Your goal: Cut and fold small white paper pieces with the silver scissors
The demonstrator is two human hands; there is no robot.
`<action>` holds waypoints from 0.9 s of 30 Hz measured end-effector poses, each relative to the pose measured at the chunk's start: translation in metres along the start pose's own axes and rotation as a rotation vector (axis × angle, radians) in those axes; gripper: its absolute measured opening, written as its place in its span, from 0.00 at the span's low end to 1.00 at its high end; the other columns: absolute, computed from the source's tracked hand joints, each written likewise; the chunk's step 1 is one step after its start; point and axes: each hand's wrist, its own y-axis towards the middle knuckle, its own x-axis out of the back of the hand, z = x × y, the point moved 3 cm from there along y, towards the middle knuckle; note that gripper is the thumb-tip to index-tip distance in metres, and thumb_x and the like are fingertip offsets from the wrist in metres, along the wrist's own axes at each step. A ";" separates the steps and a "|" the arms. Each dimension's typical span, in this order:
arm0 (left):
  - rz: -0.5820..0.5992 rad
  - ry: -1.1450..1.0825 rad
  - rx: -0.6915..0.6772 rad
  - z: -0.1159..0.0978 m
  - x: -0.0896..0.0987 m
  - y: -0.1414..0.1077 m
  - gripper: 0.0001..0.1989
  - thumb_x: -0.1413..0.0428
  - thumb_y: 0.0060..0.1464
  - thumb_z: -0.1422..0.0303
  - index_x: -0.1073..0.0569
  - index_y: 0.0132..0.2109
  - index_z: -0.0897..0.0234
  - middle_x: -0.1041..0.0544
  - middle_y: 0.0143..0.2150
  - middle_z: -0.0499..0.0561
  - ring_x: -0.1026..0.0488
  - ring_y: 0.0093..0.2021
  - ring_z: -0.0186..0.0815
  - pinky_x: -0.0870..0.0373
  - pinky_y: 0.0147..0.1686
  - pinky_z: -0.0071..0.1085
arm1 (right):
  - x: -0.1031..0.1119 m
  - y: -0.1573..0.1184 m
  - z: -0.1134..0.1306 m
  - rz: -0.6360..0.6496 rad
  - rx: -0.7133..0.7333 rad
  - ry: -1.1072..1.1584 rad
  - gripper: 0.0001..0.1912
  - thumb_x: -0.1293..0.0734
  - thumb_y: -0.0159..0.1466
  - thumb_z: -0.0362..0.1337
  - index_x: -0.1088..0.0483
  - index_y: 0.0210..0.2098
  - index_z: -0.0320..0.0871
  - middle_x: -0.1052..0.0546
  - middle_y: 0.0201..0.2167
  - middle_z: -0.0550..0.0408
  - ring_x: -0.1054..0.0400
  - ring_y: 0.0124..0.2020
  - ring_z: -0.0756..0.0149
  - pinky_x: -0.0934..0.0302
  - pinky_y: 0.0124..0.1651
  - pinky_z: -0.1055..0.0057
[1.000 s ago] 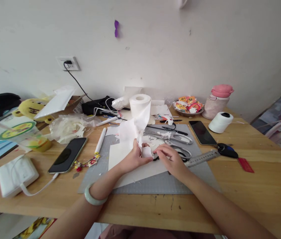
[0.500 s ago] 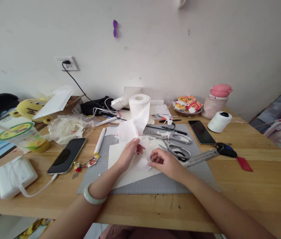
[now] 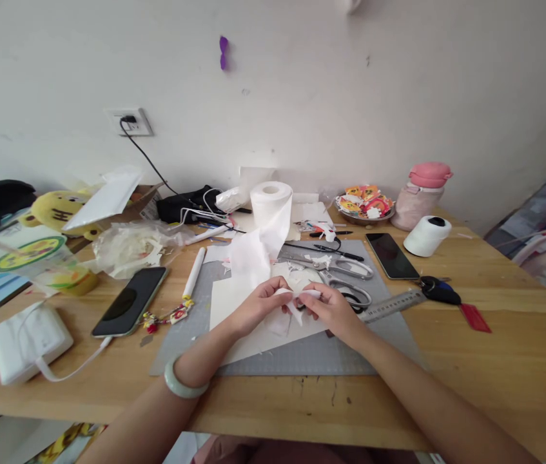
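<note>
Between my two hands is a small piece of white tissue (image 3: 294,309), pinched by the fingertips of both. My left hand (image 3: 265,301), with a pale bangle on its wrist, grips it from the left. My right hand (image 3: 333,310) holds its other side, fingers curled. A tissue roll (image 3: 271,203) stands upright behind the hands, its loose end (image 3: 248,258) trailing down toward the left hand. Under the hands lies a white paper sheet (image 3: 234,335) on a grey cutting mat (image 3: 302,361). Scissors (image 3: 350,283) rest just beyond my right hand.
A steel ruler (image 3: 393,305), keys (image 3: 439,293), a phone (image 3: 391,256) and a thread spool (image 3: 427,236) lie to the right. At the left are another phone (image 3: 130,301), a white charger (image 3: 31,345) and a drink cup (image 3: 67,277). A pink-lidded bottle (image 3: 420,196) stands behind.
My left hand has moved right and slightly down, away from the roll's loose end. Both hands now meet at the small piece of tissue, which is lifted between them.
</note>
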 end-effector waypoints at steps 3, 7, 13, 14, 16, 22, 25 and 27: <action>-0.079 -0.095 -0.023 0.001 0.001 0.003 0.11 0.43 0.47 0.69 0.40 0.32 0.63 0.27 0.28 0.45 0.31 0.30 0.29 0.38 0.35 0.28 | 0.000 -0.001 0.002 -0.013 -0.006 0.030 0.11 0.38 0.57 0.44 0.35 0.26 0.42 0.35 0.20 0.60 0.43 0.20 0.73 0.47 0.24 0.75; -0.210 -0.197 -0.058 0.002 0.005 0.007 0.16 0.41 0.43 0.70 0.44 0.32 0.61 0.31 0.25 0.40 0.30 0.27 0.28 0.38 0.32 0.26 | -0.001 0.001 -0.002 -0.020 -0.022 0.044 0.13 0.38 0.57 0.45 0.34 0.26 0.42 0.31 0.22 0.58 0.42 0.20 0.74 0.47 0.24 0.75; -0.280 -0.129 -0.085 0.005 0.011 0.008 0.13 0.43 0.45 0.70 0.43 0.26 0.63 0.33 0.23 0.42 0.33 0.25 0.27 0.41 0.29 0.24 | 0.000 0.004 -0.011 -0.050 -0.029 0.041 0.18 0.42 0.59 0.49 0.32 0.26 0.41 0.32 0.21 0.57 0.43 0.19 0.73 0.47 0.22 0.75; -0.260 -0.114 -0.094 0.004 0.011 0.007 0.10 0.44 0.45 0.71 0.41 0.25 0.64 0.32 0.22 0.43 0.33 0.26 0.27 0.41 0.30 0.25 | 0.000 0.005 -0.011 -0.055 -0.030 0.036 0.19 0.42 0.59 0.49 0.32 0.26 0.41 0.32 0.20 0.57 0.43 0.18 0.74 0.47 0.22 0.75; -0.212 -0.084 -0.097 0.004 0.011 0.006 0.06 0.46 0.46 0.72 0.35 0.24 0.65 0.31 0.22 0.45 0.34 0.28 0.28 0.41 0.32 0.26 | 0.000 0.005 -0.012 -0.063 -0.031 0.025 0.19 0.43 0.59 0.50 0.32 0.25 0.41 0.32 0.20 0.58 0.43 0.18 0.74 0.47 0.22 0.75; -0.090 -0.073 -0.004 0.006 0.007 0.006 0.06 0.48 0.46 0.72 0.26 0.33 0.65 0.27 0.28 0.48 0.33 0.31 0.31 0.40 0.36 0.29 | 0.000 0.005 -0.011 -0.060 -0.028 -0.017 0.20 0.43 0.59 0.51 0.32 0.25 0.41 0.32 0.20 0.57 0.42 0.18 0.73 0.47 0.22 0.75; -0.095 -0.068 0.010 0.007 0.006 0.007 0.09 0.47 0.48 0.69 0.27 0.37 0.64 0.26 0.30 0.49 0.31 0.33 0.33 0.38 0.37 0.30 | -0.001 0.005 -0.011 -0.046 -0.026 -0.040 0.19 0.42 0.59 0.50 0.32 0.26 0.41 0.32 0.19 0.57 0.41 0.19 0.73 0.47 0.22 0.74; -0.121 -0.031 0.006 0.006 0.007 0.007 0.10 0.45 0.47 0.68 0.27 0.38 0.64 0.26 0.29 0.48 0.31 0.31 0.32 0.38 0.37 0.30 | -0.001 0.004 -0.012 -0.033 -0.024 -0.058 0.18 0.42 0.59 0.49 0.32 0.26 0.41 0.32 0.19 0.57 0.41 0.19 0.73 0.46 0.23 0.74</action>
